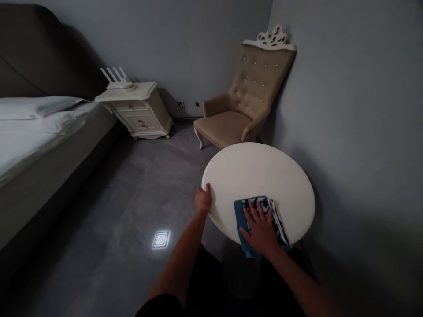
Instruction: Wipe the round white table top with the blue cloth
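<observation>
A round white table (257, 169) stands right in front of me. My left hand (203, 199) grips its left edge, thumb on top and the other fingers hidden beneath the rim. A folded cloth (239, 215), teal with a dark blue and white pattern, lies on the near part of the tabletop and hangs slightly over the front edge. Flat on this cloth rests my right hand (262, 231), palm down with its fingers spread.
A tan tufted armchair (228, 125) stands behind the table, in the corner of grey walls. Further left are a white nightstand (145, 112) bearing a white router (119, 81), and a bed (39, 132). A bright square light pattern (161, 240) falls on the grey floor.
</observation>
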`<action>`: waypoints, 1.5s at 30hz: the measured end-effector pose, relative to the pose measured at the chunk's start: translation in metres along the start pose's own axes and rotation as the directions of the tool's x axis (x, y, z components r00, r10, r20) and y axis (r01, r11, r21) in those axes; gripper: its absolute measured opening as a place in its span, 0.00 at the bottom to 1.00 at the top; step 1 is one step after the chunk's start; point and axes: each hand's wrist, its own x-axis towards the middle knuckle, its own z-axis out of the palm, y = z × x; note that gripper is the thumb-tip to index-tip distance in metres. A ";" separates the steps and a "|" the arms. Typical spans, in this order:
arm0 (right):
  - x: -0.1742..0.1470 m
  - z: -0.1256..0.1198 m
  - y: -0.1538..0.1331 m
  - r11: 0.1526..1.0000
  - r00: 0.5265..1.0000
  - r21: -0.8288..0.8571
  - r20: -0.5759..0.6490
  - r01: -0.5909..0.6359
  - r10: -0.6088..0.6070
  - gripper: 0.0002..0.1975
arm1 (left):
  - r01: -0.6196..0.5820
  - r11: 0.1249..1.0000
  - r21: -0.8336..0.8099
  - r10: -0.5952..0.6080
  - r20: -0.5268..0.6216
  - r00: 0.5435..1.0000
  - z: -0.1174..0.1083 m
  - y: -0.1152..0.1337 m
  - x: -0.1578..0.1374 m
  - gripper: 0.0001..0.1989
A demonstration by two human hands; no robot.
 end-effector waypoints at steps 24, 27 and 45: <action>0.408 0.003 0.082 0.983 0.979 0.058 0.123 -0.172 0.164 0.44 | -0.005 0.998 0.060 0.003 0.034 0.999 -0.003 0.005 0.005 0.34; 0.411 0.002 0.087 0.984 0.979 0.068 0.131 -0.163 0.153 0.45 | -0.007 0.998 0.057 0.005 0.027 1.000 -0.002 0.003 0.007 0.34; 0.082 -0.024 0.052 0.996 0.990 -0.032 0.108 -0.084 0.087 0.41 | -0.053 0.997 0.051 0.053 0.005 0.999 0.004 0.006 0.004 0.36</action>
